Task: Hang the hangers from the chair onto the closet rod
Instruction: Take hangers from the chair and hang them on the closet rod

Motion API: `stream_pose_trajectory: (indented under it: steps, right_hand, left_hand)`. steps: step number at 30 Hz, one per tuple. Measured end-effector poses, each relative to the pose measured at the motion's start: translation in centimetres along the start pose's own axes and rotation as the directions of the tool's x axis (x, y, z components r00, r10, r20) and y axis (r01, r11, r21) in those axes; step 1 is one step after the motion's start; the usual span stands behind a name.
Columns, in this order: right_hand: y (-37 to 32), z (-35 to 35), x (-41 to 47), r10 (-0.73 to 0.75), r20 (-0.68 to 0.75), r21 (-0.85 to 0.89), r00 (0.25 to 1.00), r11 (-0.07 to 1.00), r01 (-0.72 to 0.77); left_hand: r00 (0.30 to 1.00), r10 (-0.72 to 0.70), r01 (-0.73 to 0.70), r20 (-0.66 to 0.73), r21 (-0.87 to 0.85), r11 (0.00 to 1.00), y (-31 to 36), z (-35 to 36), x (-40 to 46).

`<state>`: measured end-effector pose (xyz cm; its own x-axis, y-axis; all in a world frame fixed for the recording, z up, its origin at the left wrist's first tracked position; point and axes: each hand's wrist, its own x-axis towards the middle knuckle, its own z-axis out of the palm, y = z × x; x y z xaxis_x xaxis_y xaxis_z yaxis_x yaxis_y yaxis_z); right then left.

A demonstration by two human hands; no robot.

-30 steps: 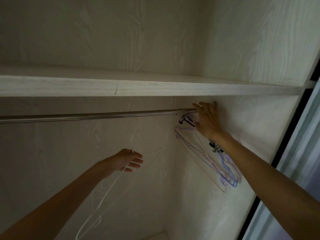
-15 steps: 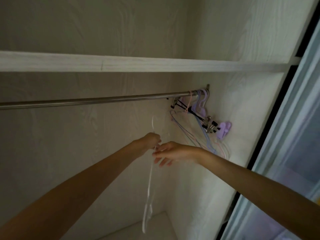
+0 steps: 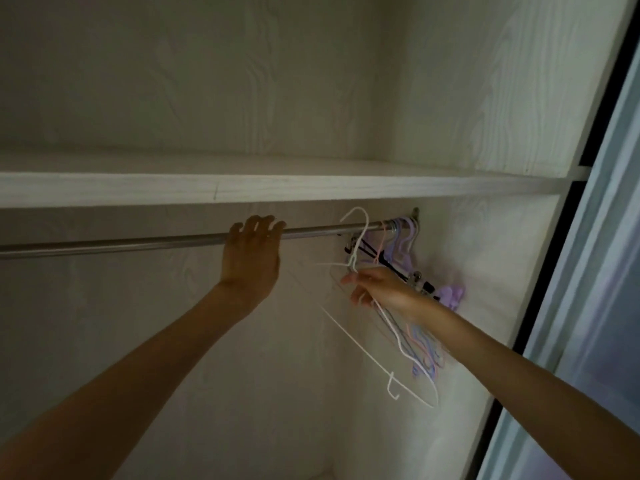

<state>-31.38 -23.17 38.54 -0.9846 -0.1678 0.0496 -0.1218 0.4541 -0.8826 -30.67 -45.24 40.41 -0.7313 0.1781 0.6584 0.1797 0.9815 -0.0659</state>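
Note:
A metal closet rod (image 3: 138,242) runs under the shelf from the left to the right wall. My left hand (image 3: 251,252) grips the rod near its middle, fingers curled over the top. My right hand (image 3: 377,289) holds a thin white hanger (image 3: 367,355) by its neck; its hook curves up in front of the rod, whether over it I cannot tell. Several hangers (image 3: 403,244) in pink, purple and blue, some with clips, hang bunched at the rod's right end, behind my right hand.
A white wooden shelf (image 3: 277,188) sits just above the rod. The closet's right side wall (image 3: 485,306) is close behind the hung hangers. A sliding door frame (image 3: 554,306) runs down the right side.
The white hanger passed from my left hand to my right hand, which raised it to the rod. My left hand rose and took hold of the rod.

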Motion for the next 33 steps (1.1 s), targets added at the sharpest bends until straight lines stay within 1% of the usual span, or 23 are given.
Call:
stream_pose_trajectory:
  steps: [2,4,6,11,12,13,14,15,16,17,18,19,20,22,23,24,30,33]
  right_hand:
    - [-0.2,0.2,1.3,0.016,-0.007,-0.044,1.0,0.999,-0.016]
    - [0.2,0.5,2.6,0.036,-0.005,-0.124,0.999,0.992,-0.036]
    - [0.7,1.1,4.3,0.052,-0.004,-0.213,0.999,0.976,-0.052]
    - [1.8,2.2,6.0,0.055,-0.036,-0.316,0.998,0.947,-0.064]
    - [2.0,2.3,6.1,0.047,-0.051,-0.363,0.998,0.93,-0.063]
    - [2.2,2.3,6.1,0.025,-0.088,-0.454,0.996,0.889,-0.062]
    - [2.2,2.2,6.3,-0.024,-0.16,-0.556,0.987,0.828,-0.07]
    - [2.0,2.0,6.4,-0.117,-0.248,-0.626,0.962,0.777,-0.067]
    - [1.6,1.8,6.4,-0.246,-0.325,-0.661,0.913,0.75,-0.033]
    - [0.9,1.7,6.5,-0.384,-0.372,-0.68,0.845,0.732,0.034]
    - [0.0,1.6,6.6,-0.496,-0.384,-0.704,0.778,0.703,0.1]
    - [-0.8,1.4,6.8,-0.58,-0.353,-0.749,0.734,0.645,0.15]
    - [-1.2,1.3,7.2,-0.63,-0.287,-0.804,0.722,0.569,0.176]
    - [-1.5,1.3,8.1,-0.656,-0.151,-0.895,0.74,0.408,0.179]
    - [-1.3,1.3,8.5,-0.653,-0.118,-0.919,0.748,0.358,0.168]
    - [-1.0,1.0,8.9,-0.657,-0.117,-0.927,0.745,0.341,0.155]
    - [1.0,-1.6,9.3,-0.698,-0.202,-0.92,0.687,0.376,0.112]
    - [1.7,-3.7,9.2,-0.737,-0.158,-0.929,0.657,0.337,0.156]
  left_hand:
    - [0.993,-0.005,-0.018,0.122,0.189,0.982,-1.0,0.7,0.1]
    - [0.991,0.003,-0.04,0.136,0.267,0.963,-1.1,1.0,-0.1]
    - [0.994,0.011,-0.041,0.112,0.269,0.962,-1.0,1.1,-0.1]
    - [0.995,-0.024,0.006,0.094,0.19,0.982,-0.6,1.3,-0.3]
    - [0.995,-0.023,0.004,0.097,0.19,0.982,-0.6,1.4,-0.4]
    - [0.994,-0.019,-0.002,0.105,0.199,0.98,-0.6,1.5,-0.5]
    - [0.993,-0.015,-0.01,0.114,0.213,0.977,-0.6,1.7,-0.6]
    - [0.993,-0.011,-0.017,0.122,0.231,0.973,-0.6,1.8,-0.7]
    - [0.991,-0.01,-0.024,0.132,0.25,0.968,-0.5,1.9,-0.7]
    - [0.989,-0.013,-0.027,0.146,0.268,0.963,-0.5,2.0,-0.8]
    - [0.987,-0.017,-0.028,0.159,0.28,0.96,-0.4,2.1,-0.8]
    - [0.985,-0.019,-0.031,0.17,0.289,0.957,-0.4,2.3,-0.7]
    - [0.983,-0.022,-0.033,0.181,0.296,0.955,-0.4,2.3,-0.7]
    - [0.98,-0.023,-0.039,0.196,0.306,0.951,-0.3,2.4,-0.7]
    - [0.98,-0.022,-0.041,0.195,0.312,0.949,-0.3,2.4,-0.7]
    - [0.981,-0.023,-0.04,0.192,0.316,0.948,-0.2,2.4,-0.7]
    - [0.976,-0.055,-0.022,0.209,0.348,0.937,0.4,2.6,-0.8]
    - [0.974,-0.071,-0.008,0.214,0.347,0.938,0.6,2.6,-0.8]
